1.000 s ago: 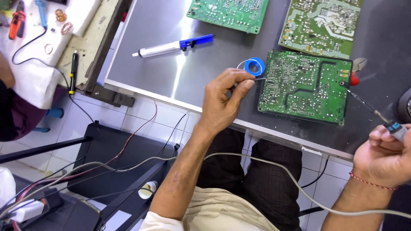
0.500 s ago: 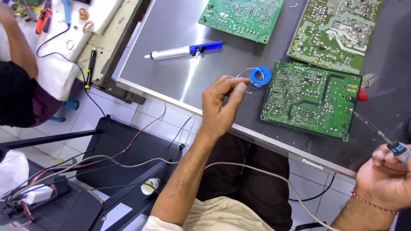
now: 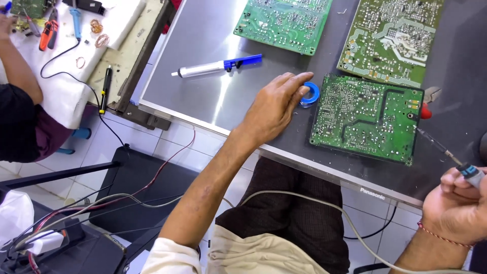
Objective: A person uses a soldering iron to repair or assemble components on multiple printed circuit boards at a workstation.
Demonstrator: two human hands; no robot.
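Head view, taking the near green board as landmark. Left hand: just left of the board, palm down on the grey counter, fingers loosely spread, fingertips touching the blue solder reel. Right hand: below-right of the board, grip pinching a soldering iron, tip near the board's right edge. Blue-and-white desoldering pump: well left. Two more boards: beyond it.

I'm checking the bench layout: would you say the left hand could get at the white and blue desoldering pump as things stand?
Probably yes. The left hand rests by the blue solder reel, and the desoldering pump lies up and to its left on the bare grey panel, with nothing between them.
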